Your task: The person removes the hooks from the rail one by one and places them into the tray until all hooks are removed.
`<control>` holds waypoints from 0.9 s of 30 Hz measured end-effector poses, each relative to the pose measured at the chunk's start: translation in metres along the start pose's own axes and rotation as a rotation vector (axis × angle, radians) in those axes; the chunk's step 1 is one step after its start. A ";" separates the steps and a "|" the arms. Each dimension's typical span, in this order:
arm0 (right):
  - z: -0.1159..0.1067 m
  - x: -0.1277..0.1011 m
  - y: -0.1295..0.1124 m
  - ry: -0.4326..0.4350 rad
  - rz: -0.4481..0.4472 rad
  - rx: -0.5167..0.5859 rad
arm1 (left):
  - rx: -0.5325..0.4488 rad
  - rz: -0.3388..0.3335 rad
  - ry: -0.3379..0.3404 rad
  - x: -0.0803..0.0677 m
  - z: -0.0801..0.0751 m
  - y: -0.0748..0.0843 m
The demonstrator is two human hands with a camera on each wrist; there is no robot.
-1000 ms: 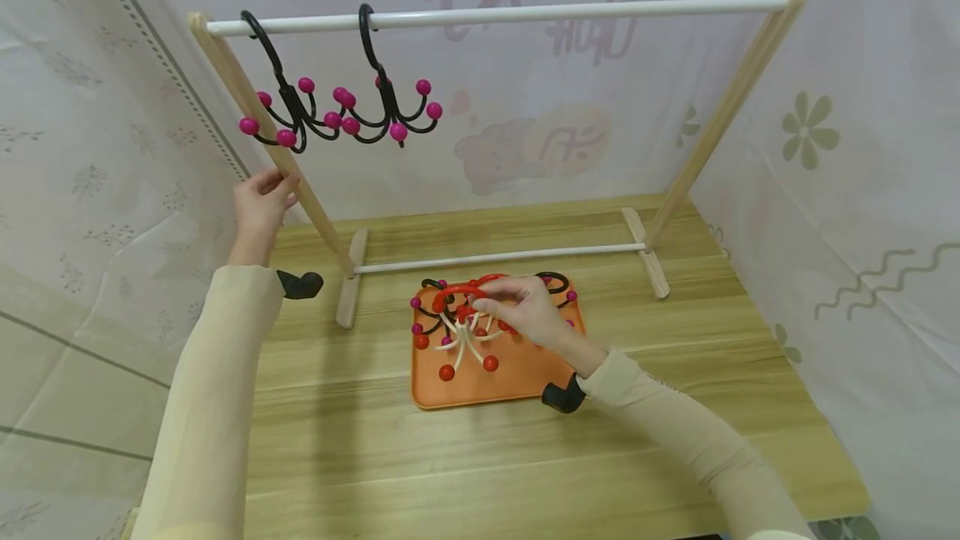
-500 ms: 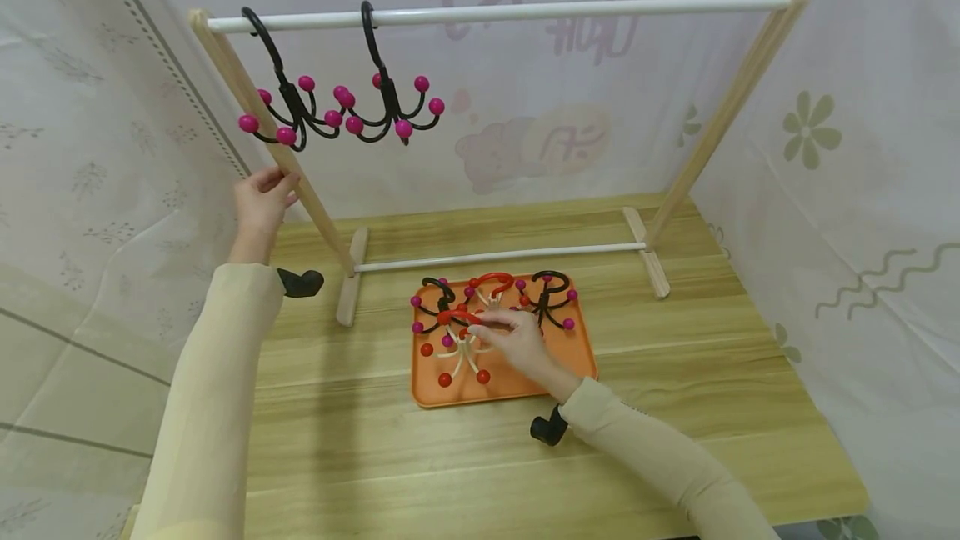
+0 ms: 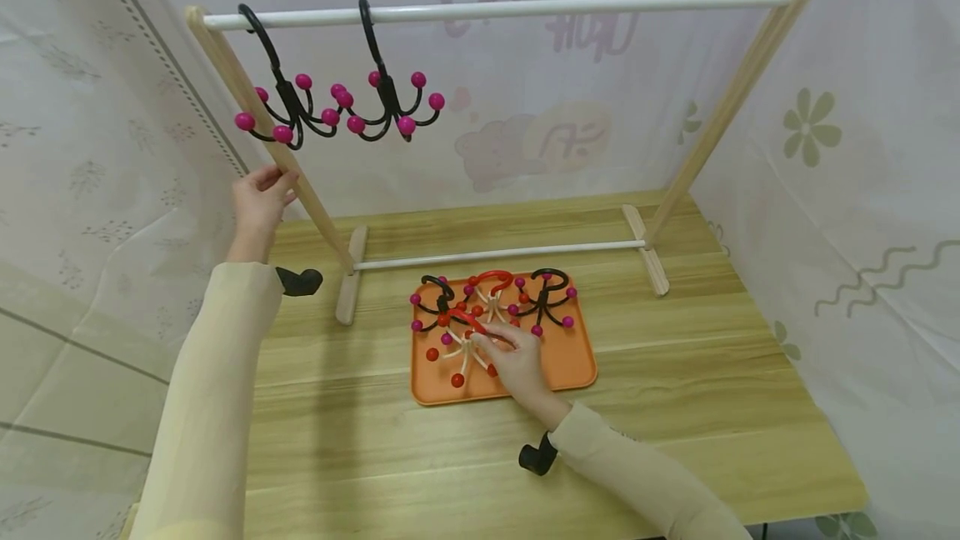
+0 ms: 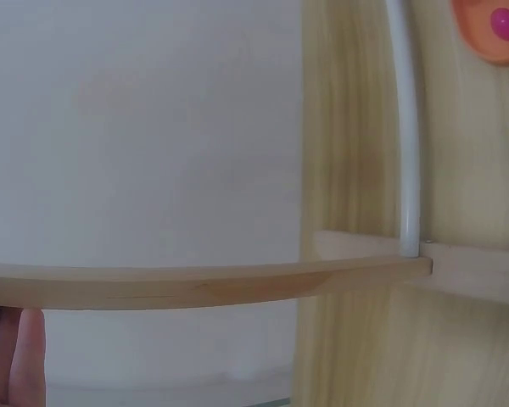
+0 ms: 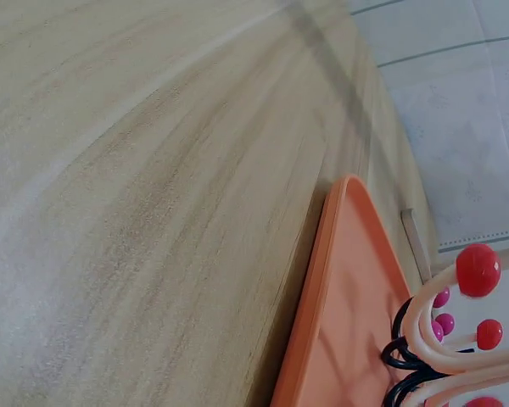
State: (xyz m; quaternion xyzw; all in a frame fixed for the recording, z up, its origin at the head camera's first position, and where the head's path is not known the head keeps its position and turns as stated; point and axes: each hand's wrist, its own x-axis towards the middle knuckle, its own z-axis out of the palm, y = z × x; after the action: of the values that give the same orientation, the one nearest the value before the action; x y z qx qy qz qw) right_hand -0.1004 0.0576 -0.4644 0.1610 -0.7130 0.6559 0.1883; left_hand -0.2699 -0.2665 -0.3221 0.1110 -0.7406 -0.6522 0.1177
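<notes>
My left hand [image 3: 258,205] holds the left wooden post [image 3: 315,205] of a rack; its fingertips [image 4: 30,339] show at the post's edge in the left wrist view. With thumb and fingers, my right hand [image 3: 519,363] pinches the red hook of a cream multi-arm hanger [image 3: 467,346] tipped with red balls, close over the orange tray [image 3: 576,365]. Its curved arms [image 5: 458,360] show large in the right wrist view. Behind it on the tray lie another cream hanger [image 3: 492,303] with a red hook and two black hangers [image 3: 543,302] with pink balls.
Two black hangers, a left one [image 3: 291,102] and a right one [image 3: 387,98], hang by their hooks from the white top rail [image 3: 570,7]. A lower white rail [image 3: 495,256] joins the rack's feet behind the tray. Patterned curtains [image 3: 847,190] surround the wooden table [image 3: 697,373].
My right hand has moved down and toward me with the cream hanger, uncovering the tray's back hangers. The right hanging hanger has turned slightly. My left hand has stayed at the post.
</notes>
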 end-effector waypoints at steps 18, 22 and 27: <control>0.013 0.006 -0.007 -0.130 -0.037 0.031 | -0.011 -0.036 -0.006 0.001 -0.001 0.001; 0.014 0.006 -0.002 -0.149 -0.021 0.053 | -0.007 -0.035 -0.007 0.001 -0.001 0.002; 0.013 0.008 0.006 -0.179 0.083 0.160 | -0.015 -0.051 -0.016 0.000 -0.002 0.002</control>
State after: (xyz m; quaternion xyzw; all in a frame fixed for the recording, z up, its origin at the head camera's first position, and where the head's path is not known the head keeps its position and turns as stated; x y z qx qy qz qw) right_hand -0.1109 0.0448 -0.4670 0.2039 -0.6785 0.7008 0.0832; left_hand -0.2689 -0.2682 -0.3201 0.1236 -0.7336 -0.6613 0.0958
